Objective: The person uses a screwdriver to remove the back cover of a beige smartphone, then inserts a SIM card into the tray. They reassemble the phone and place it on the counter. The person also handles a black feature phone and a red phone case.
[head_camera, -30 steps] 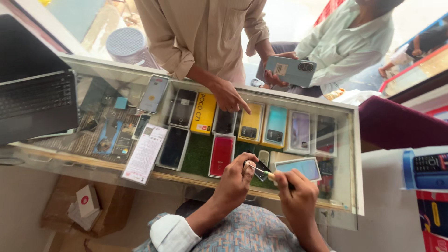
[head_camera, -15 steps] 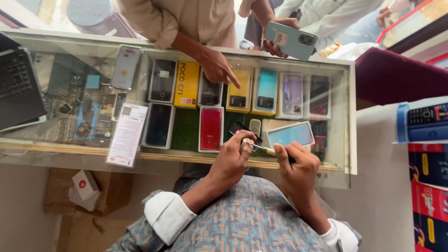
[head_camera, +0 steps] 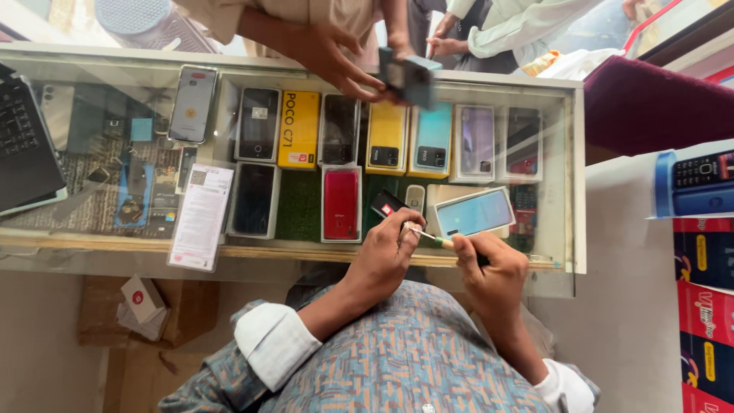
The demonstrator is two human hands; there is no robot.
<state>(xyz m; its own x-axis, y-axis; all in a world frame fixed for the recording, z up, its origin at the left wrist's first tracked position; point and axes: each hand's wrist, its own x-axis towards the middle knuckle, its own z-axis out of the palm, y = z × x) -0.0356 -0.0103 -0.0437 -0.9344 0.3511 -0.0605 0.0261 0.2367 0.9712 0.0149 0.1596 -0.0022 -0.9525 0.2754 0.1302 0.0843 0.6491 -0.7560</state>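
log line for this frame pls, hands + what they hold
left hand: pinches small dark item | right hand: holds thin tool, tip at item | over glass counter

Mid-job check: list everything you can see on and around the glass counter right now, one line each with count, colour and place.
glass counter: one, clear top, across the middle.
phones and phone boxes: a dozen or so, black, yellow, teal, red and lilac, in rows under the glass.
yellow box: one, back row.
red phone: one, front row.
light-blue phone: one, on the glass by the hands.
paper sheet: one, white, left on the glass.
laptop: one, black, far left.
other person's hand: one, at the far edge, with a dark phone.
small black item: one, at the left fingertips.
thin tool: one, pale, between both hands.
left hand: on the small black item.
right hand: holding the thin tool.
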